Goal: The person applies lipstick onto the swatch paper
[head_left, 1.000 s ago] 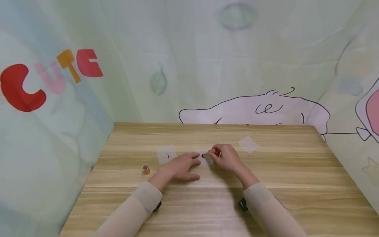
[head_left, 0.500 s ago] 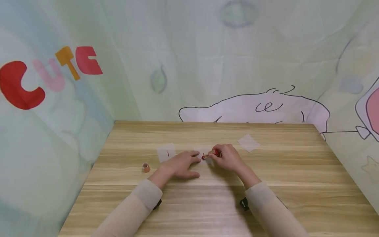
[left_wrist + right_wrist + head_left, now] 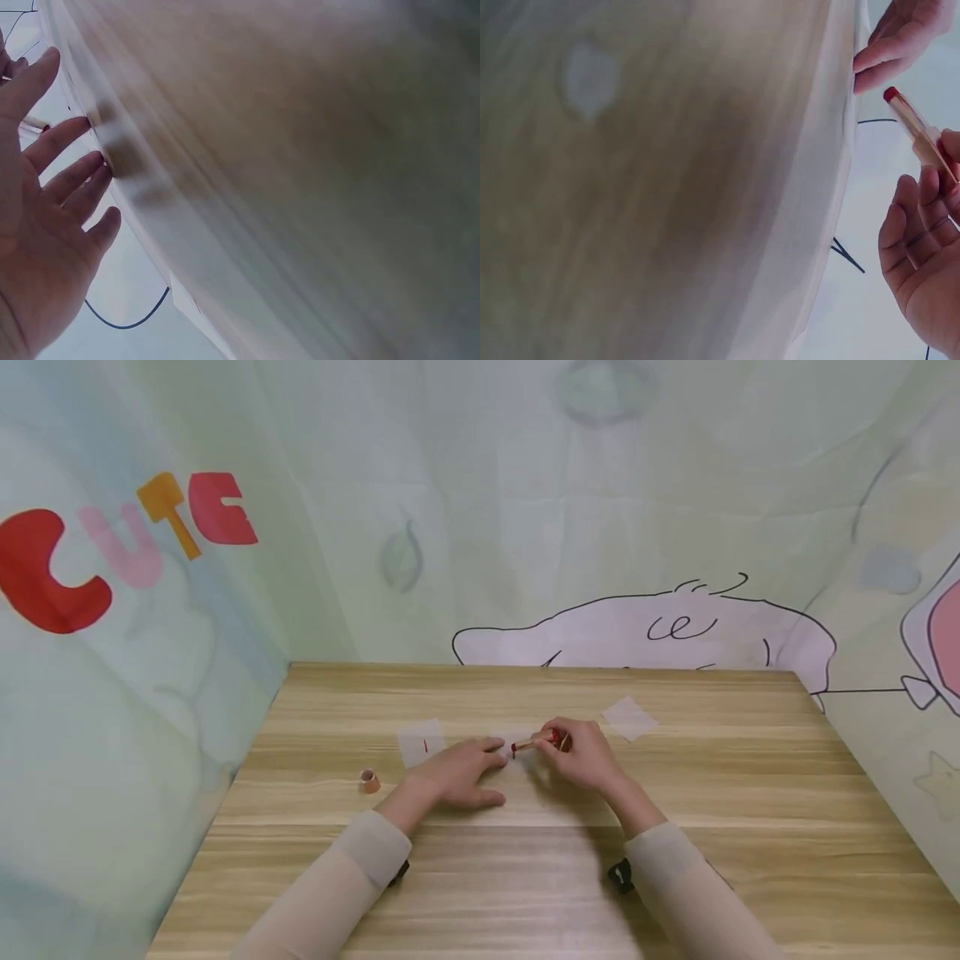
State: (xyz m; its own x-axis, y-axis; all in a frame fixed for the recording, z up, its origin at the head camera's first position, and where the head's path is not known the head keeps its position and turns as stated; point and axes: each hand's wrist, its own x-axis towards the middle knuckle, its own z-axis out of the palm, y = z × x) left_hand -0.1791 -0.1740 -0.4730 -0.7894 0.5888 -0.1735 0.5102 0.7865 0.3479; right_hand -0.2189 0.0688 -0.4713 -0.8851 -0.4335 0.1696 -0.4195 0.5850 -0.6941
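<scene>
My right hand (image 3: 581, 752) pinches a lipstick (image 3: 531, 743) with a red tip and a rose-gold case. In the right wrist view the lipstick (image 3: 915, 127) points toward the table, its red tip standing a little off the surface. Beneath it lies a white paper square (image 3: 525, 758), partly covered by both hands, with a short red stroke just below the tip. My left hand (image 3: 461, 774) rests its outstretched fingers on that square's left side; in the left wrist view the fingertips (image 3: 90, 124) touch the surface, with nothing gripped.
Left of the hands lies another paper square (image 3: 420, 742) bearing a red stroke. A blank square (image 3: 630, 718) lies at the back right. The lipstick's cap (image 3: 370, 781) stands on the wooden table (image 3: 510, 877), left of my left hand. Printed curtains (image 3: 360, 527) border the table.
The lipstick tip has drawn a short red stroke toward me on the middle paper, then lifted off and moved slightly away. My left hand has stayed in place. The head view has tilted slightly.
</scene>
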